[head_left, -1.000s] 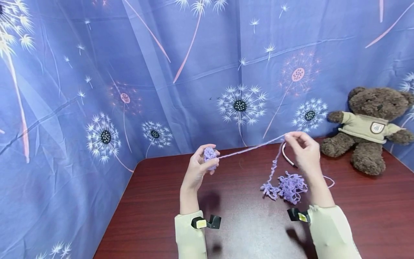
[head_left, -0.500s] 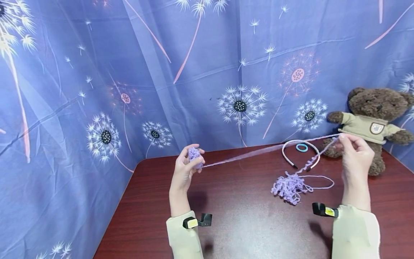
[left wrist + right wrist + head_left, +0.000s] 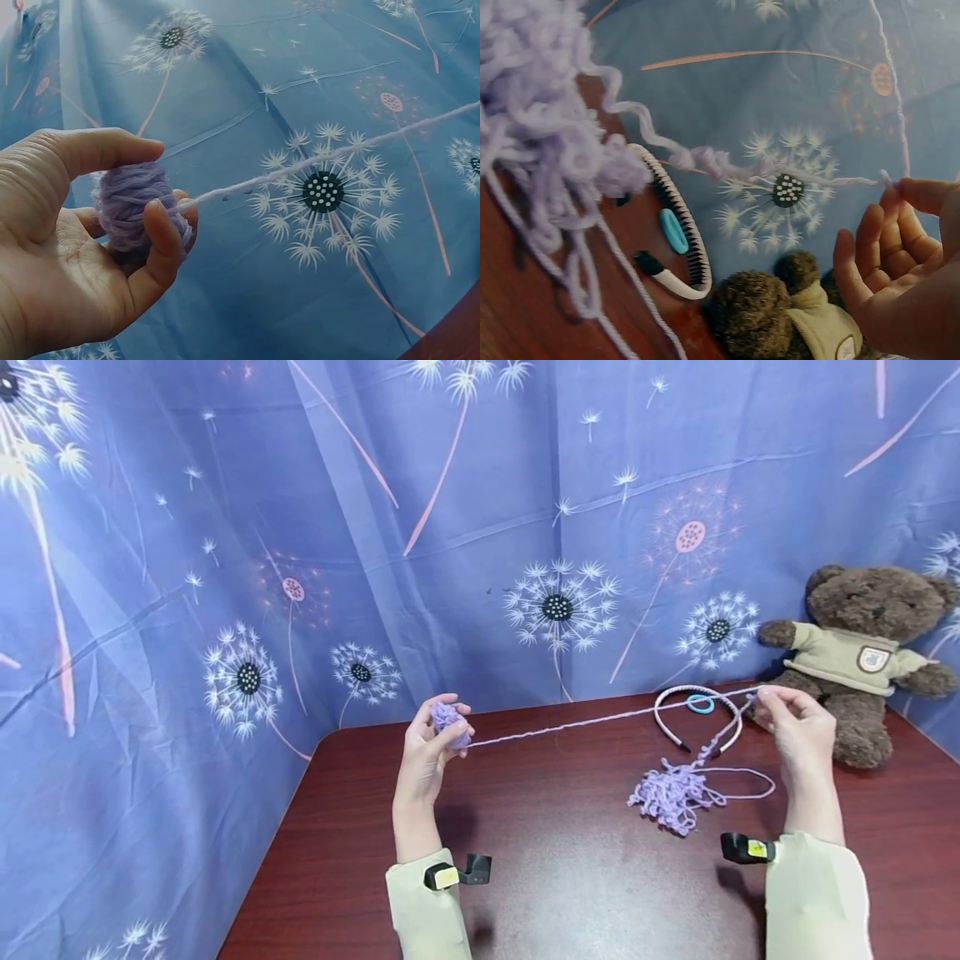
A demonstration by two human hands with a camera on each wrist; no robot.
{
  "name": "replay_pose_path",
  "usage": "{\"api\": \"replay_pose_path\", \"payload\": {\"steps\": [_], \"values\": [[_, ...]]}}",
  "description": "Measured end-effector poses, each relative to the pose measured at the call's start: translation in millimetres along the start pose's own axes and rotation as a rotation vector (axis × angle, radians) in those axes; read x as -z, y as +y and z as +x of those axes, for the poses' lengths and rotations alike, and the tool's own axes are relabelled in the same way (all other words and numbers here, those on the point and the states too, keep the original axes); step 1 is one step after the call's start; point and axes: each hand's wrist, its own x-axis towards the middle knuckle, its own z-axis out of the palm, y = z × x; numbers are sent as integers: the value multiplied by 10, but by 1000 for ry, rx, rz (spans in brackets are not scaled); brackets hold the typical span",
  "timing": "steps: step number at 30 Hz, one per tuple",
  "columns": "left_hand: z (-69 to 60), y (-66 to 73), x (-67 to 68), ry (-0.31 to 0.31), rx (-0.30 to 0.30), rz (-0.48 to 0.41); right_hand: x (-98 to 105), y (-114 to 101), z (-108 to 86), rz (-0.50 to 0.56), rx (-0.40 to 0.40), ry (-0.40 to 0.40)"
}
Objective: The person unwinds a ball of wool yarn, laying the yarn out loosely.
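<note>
My left hand (image 3: pixel 426 752) grips a small wound ball of lilac yarn (image 3: pixel 135 206), with fingers and thumb curled round it. From that ball a strand of yarn (image 3: pixel 570 725) runs nearly straight across to my right hand (image 3: pixel 806 735). Thumb and forefinger of the right hand pinch the strand, as the right wrist view shows. A kinked length drops from this pinch to a loose, tangled heap of lilac yarn (image 3: pixel 671 797) on the table. One loop of yarn sticks out to the right of the heap.
Behind the heap lies a white headband (image 3: pixel 658 714) with a blue ring (image 3: pixel 701 704) inside its curve. A brown teddy bear (image 3: pixel 862 668) in a pale green top sits at the back right of the dark red table (image 3: pixel 360 860). A blue dandelion-print curtain (image 3: pixel 450 568) hangs behind.
My right hand swung far right with the yarn, then came back slightly left and lower. The left hand shifted left. The strand between them lengthened, and the heap's left tuft drew in.
</note>
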Motion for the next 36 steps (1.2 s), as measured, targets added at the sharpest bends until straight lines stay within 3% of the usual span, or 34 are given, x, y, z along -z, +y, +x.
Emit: {"api": "replay_pose_path", "payload": {"steps": [6,9,14,18,22,28,31,36], "values": [[28,-49,-83,-25,12,25,-43,113,-19,-167,-3,-173],[40,-77,-130,-42,21,43,-153,169,-47,-329,46,-228],[51,-114,-198,-57,30,67,-481,285,-189,-635,181,-317],[62,-140,-246,-75,32,79,-831,389,-431,-796,232,-447],[65,-165,-296,-108,33,83,-1206,539,-781,-789,222,-647],[81,-204,-385,-147,25,85,-1590,748,-1314,-661,173,-948],[84,-219,-407,-157,22,82,-1638,783,-1426,-623,171,-1015],[77,-214,-389,-144,32,75,-1580,710,-1331,-577,181,-1002]]}}
